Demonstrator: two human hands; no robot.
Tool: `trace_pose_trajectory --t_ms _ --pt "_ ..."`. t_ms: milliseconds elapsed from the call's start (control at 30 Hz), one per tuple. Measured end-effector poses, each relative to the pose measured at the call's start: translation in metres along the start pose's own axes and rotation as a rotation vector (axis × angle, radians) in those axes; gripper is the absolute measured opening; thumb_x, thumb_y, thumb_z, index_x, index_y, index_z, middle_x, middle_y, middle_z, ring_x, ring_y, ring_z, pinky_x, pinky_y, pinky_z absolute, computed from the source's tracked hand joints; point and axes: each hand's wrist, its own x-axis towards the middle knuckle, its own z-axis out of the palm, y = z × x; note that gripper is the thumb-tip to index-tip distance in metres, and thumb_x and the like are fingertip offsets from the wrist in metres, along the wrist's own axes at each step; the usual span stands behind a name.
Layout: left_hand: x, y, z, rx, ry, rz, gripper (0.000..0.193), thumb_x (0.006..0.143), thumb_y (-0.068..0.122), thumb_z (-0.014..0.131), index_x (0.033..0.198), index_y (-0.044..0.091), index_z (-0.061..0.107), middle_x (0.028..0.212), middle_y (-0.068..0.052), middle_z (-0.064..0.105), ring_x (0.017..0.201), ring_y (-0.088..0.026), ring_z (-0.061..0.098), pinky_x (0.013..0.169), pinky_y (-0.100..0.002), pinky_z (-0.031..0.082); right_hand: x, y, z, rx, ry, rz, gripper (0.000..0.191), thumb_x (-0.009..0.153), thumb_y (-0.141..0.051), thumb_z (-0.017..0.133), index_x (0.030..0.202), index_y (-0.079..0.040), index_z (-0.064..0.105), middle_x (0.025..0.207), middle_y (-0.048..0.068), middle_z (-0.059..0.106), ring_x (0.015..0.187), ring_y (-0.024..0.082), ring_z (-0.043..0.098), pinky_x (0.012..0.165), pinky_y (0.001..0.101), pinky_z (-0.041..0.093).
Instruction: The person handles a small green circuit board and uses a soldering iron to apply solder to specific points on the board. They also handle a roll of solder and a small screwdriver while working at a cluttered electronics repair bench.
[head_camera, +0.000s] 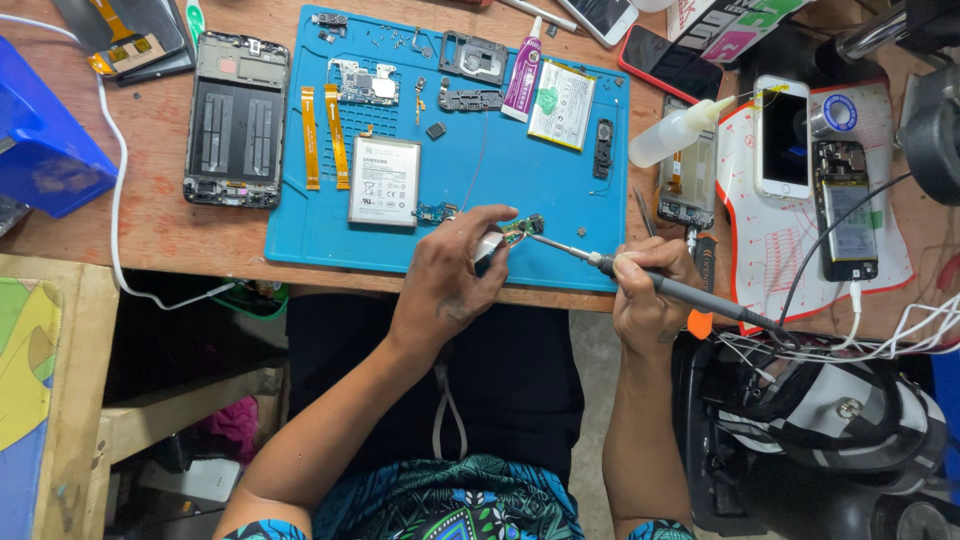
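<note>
We pinch the small green board (522, 229) in left fingers (478, 225), right hand (648, 290) gripping the soldering iron (660, 285); keep its tip steady and brief.

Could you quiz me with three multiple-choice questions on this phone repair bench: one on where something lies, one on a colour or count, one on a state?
1. Where does the disassembled phone frame lie?
A. on the bare wooden table, beside the mat's edge
B. on the mat's middle
C. in the person's lap

2. What colour is the work mat?
A. red
B. blue
C. grey

3. What is the right hand doing?
A. resting empty
B. holding a bottle
C. gripping a soldering iron

Answers: 1 A, the frame sits on wood just off the mat. 2 B, the mat under the parts is blue. 3 C, the fingers wrap the iron's handle, its tip reaching the small green circuit board pinched in the left hand.
</note>
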Motion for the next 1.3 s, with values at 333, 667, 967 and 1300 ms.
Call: trace_pose_trajectory --t_ms 333,667,967,1300 --pt "0.0016 0.0018 0.0012 0.016 -0.020 -0.018 0.035 0.087 0.005 0.065 0.122 0.000 0.066 0.108 -0.020 0.074 0.097 -0.028 0.075 0.090 -0.038 0.059 -0.0015 0.0021 -0.0020 -0.015 -0.017 -0.003 0.011 0.089 0.004 0.065 0.088 -0.004 0.057 0.078 0.007 0.058 0.068 0.009 0.050 0.067 0.0243 0.045" --pt "0.0016 0.0022 0.0012 0.023 -0.021 -0.006 0.037 0.085 0.005 0.064 0.122 -0.002 0.066 0.110 -0.021 0.074 0.102 -0.031 0.074 0.096 -0.039 0.057 -0.0023 0.0003 0.0003 -0.068 -0.014 -0.008 0.011 0.089 0.005 0.063 0.089 -0.004 0.056 0.082 0.008 0.061 0.072 0.011 0.054 0.070 0.0245 0.049" --pt "0.0014 0.0001 0.0031 0.004 -0.029 -0.019 0.036 0.087 0.004 0.064 0.122 -0.001 0.066 0.111 -0.020 0.074 0.102 -0.029 0.074 0.096 -0.039 0.057 -0.0036 0.0027 -0.0012 -0.083 0.002 0.000 0.011 0.090 0.006 0.063 0.090 -0.003 0.056 0.083 0.009 0.062 0.073 0.011 0.057 0.071 0.0262 0.052" --pt "0.0008 0.0021 0.0025 0.018 -0.016 -0.024 0.035 0.087 0.005 0.065 0.122 -0.001 0.066 0.108 -0.020 0.074 0.101 -0.030 0.075 0.093 -0.039 0.058 -0.0048 0.0019 -0.0009 -0.124 -0.010 -0.016 0.011 0.091 0.005 0.064 0.091 -0.003 0.056 0.084 0.010 0.061 0.076 0.012 0.057 0.073 0.0273 0.052"
